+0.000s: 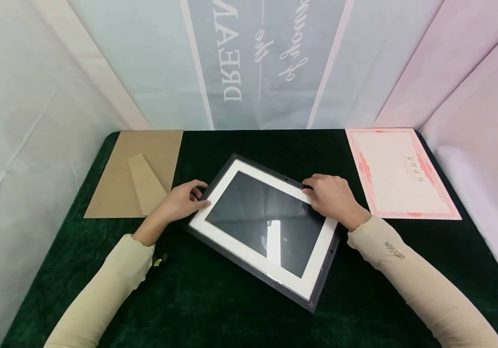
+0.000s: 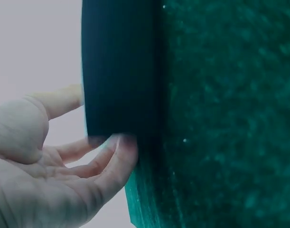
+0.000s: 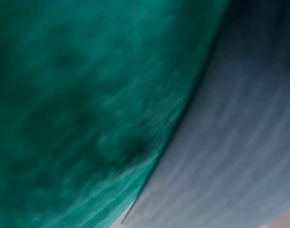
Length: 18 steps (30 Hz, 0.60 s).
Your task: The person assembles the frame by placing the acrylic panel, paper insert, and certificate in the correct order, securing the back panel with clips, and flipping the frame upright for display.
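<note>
A dark-edged picture frame [image 1: 249,247] with a white mat and a glossy dark centre lies turned at an angle in the middle of the green cloth. At its left corner my left hand [image 1: 183,201] grips the edge, thumb on top and fingers at the side. The left wrist view shows this hand [image 2: 64,161] around the dark frame edge [image 2: 118,66]. My right hand [image 1: 330,197] holds the upper right edge, its fingers curled over the rim and its thumb hidden. Close up in the right wrist view is the frame's grey side [image 3: 225,133]; barely any hand shows there.
A brown backing board [image 1: 162,150] with a stand leg [image 1: 144,186] lies at the back left. A pink-bordered certificate sheet [image 1: 388,169] is at the back right. By the left sleeve sits a small dark item [image 1: 159,261] with a yellow spot. A printed curtain [image 1: 270,106] hangs behind the table.
</note>
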### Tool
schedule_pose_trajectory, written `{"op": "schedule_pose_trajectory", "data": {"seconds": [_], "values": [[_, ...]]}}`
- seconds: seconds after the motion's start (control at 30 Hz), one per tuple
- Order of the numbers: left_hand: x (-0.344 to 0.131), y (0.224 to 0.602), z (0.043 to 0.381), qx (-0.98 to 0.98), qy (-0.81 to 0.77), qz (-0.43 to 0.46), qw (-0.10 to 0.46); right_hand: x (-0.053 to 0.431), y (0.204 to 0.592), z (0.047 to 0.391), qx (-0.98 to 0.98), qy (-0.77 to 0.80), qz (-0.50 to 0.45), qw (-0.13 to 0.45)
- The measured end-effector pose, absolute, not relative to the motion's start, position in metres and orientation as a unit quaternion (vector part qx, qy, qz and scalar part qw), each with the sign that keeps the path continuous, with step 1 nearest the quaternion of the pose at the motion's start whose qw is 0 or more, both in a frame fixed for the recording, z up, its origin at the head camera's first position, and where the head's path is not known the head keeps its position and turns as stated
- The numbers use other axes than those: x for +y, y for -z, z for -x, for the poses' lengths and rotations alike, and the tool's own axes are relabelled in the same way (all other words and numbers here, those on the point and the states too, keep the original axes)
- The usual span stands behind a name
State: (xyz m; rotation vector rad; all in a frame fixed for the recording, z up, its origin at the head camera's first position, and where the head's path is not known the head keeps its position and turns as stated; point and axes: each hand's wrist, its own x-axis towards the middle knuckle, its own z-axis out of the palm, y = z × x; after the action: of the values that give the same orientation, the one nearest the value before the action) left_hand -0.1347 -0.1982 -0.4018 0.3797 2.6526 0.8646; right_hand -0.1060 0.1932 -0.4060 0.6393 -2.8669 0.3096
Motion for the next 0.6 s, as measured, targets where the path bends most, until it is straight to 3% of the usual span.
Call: {"op": "schedule_pose_trajectory", "data": {"seconds": [0.37, 0.6], "values": [[-0.196, 0.402, 0.134, 0.940, -0.284, -0.114, 0.152, 0.203, 0.404, 0.100, -0.977, -0.116, -0.158, 0.084], [-0.199, 0.402, 0.127, 0.943, -0.267, -0.122, 0.154, 0.206, 0.402, 0.102, -0.977, -0.114, -0.179, 0.025]]}}
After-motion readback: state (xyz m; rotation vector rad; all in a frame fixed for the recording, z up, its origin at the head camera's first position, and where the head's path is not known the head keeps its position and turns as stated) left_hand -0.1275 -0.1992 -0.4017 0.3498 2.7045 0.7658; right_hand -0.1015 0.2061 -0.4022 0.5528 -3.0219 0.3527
